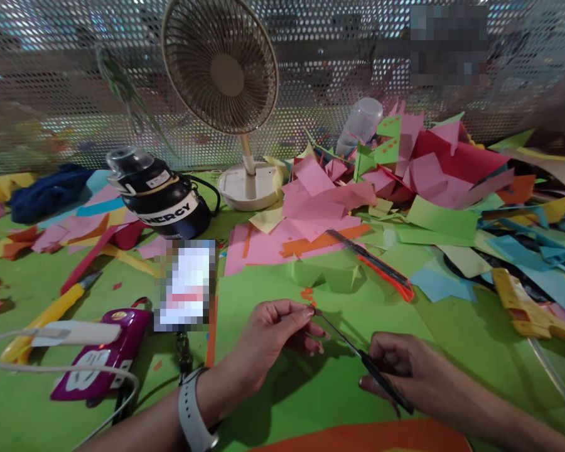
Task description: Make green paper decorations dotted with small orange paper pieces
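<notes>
My right hand is closed around the black handle of slim scissors, seen almost edge-on. Their thin metal blades point up and left toward my left hand. Thumb and forefinger of that hand are pinched together right at the blade tips; whatever sits between them is too small to make out. Just beyond the fingertips lie tiny orange paper bits on a green sheet. A folded green paper piece stands behind them. Below my hands an orange sheet crosses the near edge.
A red-and-black cutter lies behind my right hand, a yellow glue gun to the right. Leftward are a phone, a purple device with cables, a yellow cutter and a black bottle. A fan stands behind; paper scraps pile up.
</notes>
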Available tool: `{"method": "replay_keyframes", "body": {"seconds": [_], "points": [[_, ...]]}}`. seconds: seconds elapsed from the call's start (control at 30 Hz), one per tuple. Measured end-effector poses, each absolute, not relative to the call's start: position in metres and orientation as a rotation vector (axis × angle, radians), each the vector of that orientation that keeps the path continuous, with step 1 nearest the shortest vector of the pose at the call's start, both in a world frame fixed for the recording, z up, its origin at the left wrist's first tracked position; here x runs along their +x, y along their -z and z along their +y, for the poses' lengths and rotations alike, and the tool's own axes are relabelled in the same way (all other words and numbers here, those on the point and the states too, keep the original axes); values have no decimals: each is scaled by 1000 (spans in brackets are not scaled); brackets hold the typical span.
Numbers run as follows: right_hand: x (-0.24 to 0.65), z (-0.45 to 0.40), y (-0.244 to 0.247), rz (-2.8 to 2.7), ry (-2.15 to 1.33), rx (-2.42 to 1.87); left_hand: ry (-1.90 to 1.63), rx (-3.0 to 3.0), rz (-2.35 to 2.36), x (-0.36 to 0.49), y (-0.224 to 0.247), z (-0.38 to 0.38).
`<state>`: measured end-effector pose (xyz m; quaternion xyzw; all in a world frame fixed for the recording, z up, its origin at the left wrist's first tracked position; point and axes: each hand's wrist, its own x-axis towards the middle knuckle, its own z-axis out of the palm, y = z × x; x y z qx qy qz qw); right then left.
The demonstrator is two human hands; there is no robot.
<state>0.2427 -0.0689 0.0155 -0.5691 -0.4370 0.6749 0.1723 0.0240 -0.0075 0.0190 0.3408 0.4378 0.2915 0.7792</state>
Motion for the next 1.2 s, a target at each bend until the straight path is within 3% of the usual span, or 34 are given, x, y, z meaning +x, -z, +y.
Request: {"method": "replay_keyframes", "body": {"seconds": [0.53,0.93,1.2], "points": [[247,-66,-15,-1213,-1893,-1616,-592,766,975,19,-23,0],[258,-68,-55,-1202,-1832,-1617,-1145,707,1110,-8,-38,46],[261,-72,-72,-1211,-1788,-1606,-1202,906,1328,-22,-28,67]]}}
